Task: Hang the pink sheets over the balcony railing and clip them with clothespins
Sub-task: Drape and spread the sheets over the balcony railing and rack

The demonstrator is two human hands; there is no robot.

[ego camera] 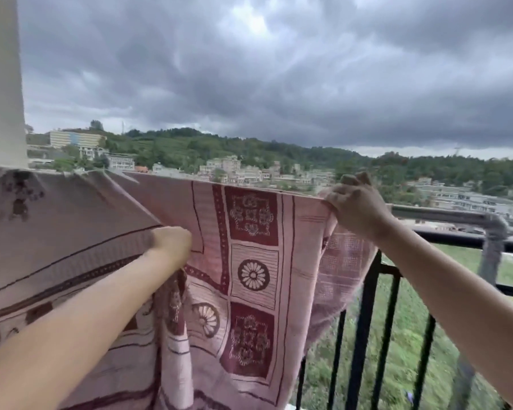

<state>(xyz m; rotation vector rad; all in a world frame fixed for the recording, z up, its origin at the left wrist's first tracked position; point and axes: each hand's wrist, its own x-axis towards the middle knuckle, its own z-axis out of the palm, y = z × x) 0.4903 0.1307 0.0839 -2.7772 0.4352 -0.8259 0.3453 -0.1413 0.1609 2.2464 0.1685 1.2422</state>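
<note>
A pink sheet (302, 261) with dark red squares and flower patterns hangs stretched across the middle of the view, its top edge pulled taut. My right hand (357, 205) grips the sheet's upper right corner, level with the railing's top bar. My left hand (172, 245) grips a bunched fold of the sheet lower down, left of centre. A second stretch of pink patterned cloth (62, 232) lies draped on the left. The black balcony railing (365, 315) shows at the lower right, partly covered by the sheet. No clothespins are in view.
A white column (3, 81) stands at the far left. A grey pipe (492, 229) runs along the railing top at the right and turns downward. Beyond the railing lie grass below, buildings and wooded hills under dark clouds.
</note>
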